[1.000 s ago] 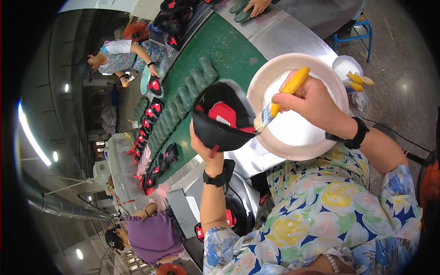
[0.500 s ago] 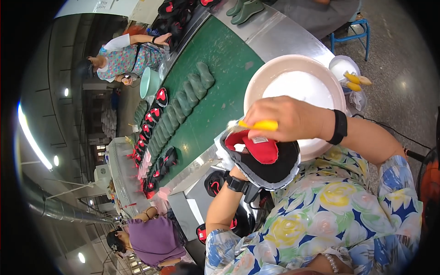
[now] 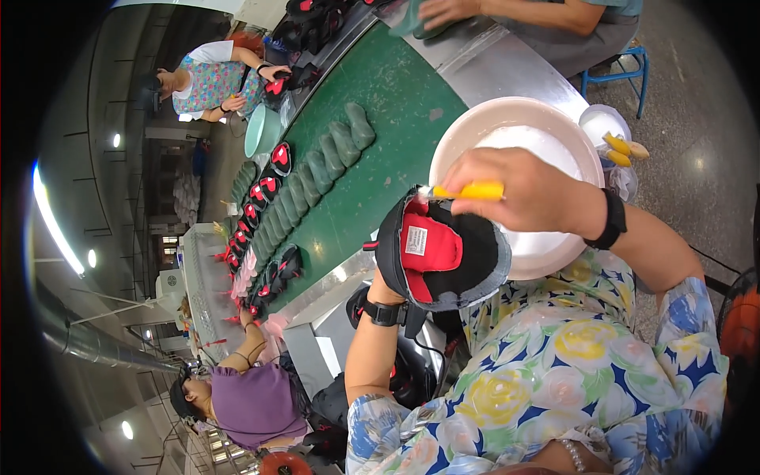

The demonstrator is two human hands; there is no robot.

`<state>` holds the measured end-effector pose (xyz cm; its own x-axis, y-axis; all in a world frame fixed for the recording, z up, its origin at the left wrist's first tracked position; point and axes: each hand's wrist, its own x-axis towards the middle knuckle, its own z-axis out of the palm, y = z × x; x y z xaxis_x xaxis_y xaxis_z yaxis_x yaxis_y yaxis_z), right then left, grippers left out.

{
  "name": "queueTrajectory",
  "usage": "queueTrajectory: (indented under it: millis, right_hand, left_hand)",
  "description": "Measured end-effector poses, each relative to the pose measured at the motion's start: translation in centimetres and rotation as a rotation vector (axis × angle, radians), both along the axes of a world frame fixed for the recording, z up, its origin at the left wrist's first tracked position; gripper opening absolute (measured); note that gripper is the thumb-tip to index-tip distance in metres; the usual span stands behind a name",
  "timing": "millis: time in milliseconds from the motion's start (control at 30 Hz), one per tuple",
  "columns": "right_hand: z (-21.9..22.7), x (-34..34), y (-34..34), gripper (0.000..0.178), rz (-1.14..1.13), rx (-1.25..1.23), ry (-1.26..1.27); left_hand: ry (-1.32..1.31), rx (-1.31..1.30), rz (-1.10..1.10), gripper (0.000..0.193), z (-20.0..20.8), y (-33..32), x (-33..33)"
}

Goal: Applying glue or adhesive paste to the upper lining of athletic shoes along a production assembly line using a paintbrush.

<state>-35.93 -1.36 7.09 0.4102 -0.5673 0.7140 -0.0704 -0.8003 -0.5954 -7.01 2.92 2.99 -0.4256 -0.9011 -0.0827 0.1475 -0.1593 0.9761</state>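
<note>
My left hand (image 3: 383,291) holds up a black shoe upper (image 3: 484,257) with a red tongue and lining and a white label inside; the upper hides most of its fingers. In my closed right hand (image 3: 526,190) is a brush (image 3: 475,190) with a yellow handle. Its pale bristles touch the far inner edge of the upper's opening. Just beyond that hand stands a wide pinkish basin (image 3: 441,158) containing white liquid (image 3: 534,146).
A green conveyor belt (image 3: 396,87) carries rows of grey-green shoe lasts (image 3: 328,154) and black-red uppers (image 3: 281,158). Small tubs (image 3: 598,119) with yellow-handled brushes sit right of the basin. Co-workers (image 3: 253,396) work along the belt; another person's hand (image 3: 443,11) is at the top.
The upper has turned in my left hand, so its red lining and label face up more. My right hand and brush have shifted slightly right. At the top, a co-worker's hand has reached the green lasts.
</note>
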Motion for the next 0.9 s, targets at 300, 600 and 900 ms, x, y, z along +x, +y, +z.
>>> queueTrajectory:
  millis: [300,600,900]
  right_hand:
    - [0.0,1.4,-0.1,0.022,0.037,-0.105,-0.011]
    - [-0.5,0.9,-0.2,0.016,-0.061,0.092,0.202]
    - [-0.7,0.0,0.5,0.019,0.017,0.231,0.261]
  left_hand:
    - [-0.148,-0.16,0.033,0.068,-0.2,0.0,0.9]
    - [0.422,0.059,-0.036,0.052,0.2,0.2,1.5]
    - [0.112,-0.06,0.163,0.063,0.4,0.4,1.5]
